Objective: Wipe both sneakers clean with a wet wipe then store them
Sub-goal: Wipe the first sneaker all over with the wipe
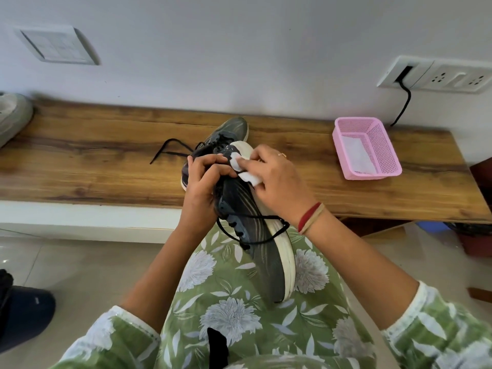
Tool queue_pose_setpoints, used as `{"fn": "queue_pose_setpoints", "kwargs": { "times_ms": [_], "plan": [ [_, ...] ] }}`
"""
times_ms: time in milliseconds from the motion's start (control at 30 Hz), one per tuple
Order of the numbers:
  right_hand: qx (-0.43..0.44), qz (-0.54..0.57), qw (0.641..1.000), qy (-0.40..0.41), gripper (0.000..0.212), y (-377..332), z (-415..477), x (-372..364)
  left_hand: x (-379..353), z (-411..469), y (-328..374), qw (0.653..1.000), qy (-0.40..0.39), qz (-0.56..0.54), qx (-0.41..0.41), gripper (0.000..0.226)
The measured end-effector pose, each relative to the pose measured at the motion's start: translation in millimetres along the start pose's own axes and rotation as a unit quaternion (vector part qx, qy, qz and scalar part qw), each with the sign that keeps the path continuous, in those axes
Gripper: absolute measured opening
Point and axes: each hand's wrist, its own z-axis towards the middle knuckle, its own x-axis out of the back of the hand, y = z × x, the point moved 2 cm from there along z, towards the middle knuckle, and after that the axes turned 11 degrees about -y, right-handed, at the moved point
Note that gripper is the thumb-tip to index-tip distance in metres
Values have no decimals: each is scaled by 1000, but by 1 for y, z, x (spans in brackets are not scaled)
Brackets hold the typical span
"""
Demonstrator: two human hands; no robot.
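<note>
Dark sneaker [255,249] lengthwise, toe toward the person

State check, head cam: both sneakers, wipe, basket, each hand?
held sneaker, tilted over the lap, laces undone
second sneaker, on the bench, lace trailing
wet wipe, crumpled, pressed to held sneaker's heel end
pink basket, upright on bench, white sheet inside
left hand, grips held sneaker's collar
right hand, pinches wet wipe
</note>
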Motion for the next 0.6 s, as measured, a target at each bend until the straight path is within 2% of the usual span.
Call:
{"fn": "queue_pose_setpoints", "kwargs": {
  "times_ms": [100,200,233,267,300,333,367,400,433,467,533,567,600],
  "plan": [
    [19,-24,999,-37,41,3,-23,-3,-1,-2,1,1000,7,-11,11,38],
    [20,-19,995,-96,36,15,-39,-3,-4,-9,-6,1000,-6,-21,23,33],
    [-12,41,995,-86,32,21,-40,-1,-4,-10,-9,999,-12,-22,25,31],
    [-73,152,985,-42,29,25,-37,4,-4,-11,-10,999,-17,-22,26,30],
    [-151,298,942,29,24,29,-33,10,-3,-10,-10,999,-20,-21,23,29],
    [-214,428,872,102,19,31,-28,16,-3,-9,-10,999,-21,-18,19,29],
    [-249,514,808,145,16,31,-21,19,-2,-8,-7,1000,-18,-16,15,29],
    [-261,551,778,151,14,28,-11,20,-3,-7,-6,1000,-15,-14,12,31],
    [-255,548,786,132,14,22,-1,19,-3,-5,-4,1000,-14,-10,10,34],
    [-230,503,826,109,15,14,7,19,-3,-4,-3,1000,-13,-5,9,36],
    [-132,252,957,64,22,-1,15,16,-3,-2,0,1000,-14,4,3,36],
    [-78,130,988,39,29,-5,14,12,-3,-1,1,1000,-14,5,-5,30],
    [-33,42,998,19,34,-7,11,8,-2,0,2,1000,-14,5,-13,24]
  ]
}}
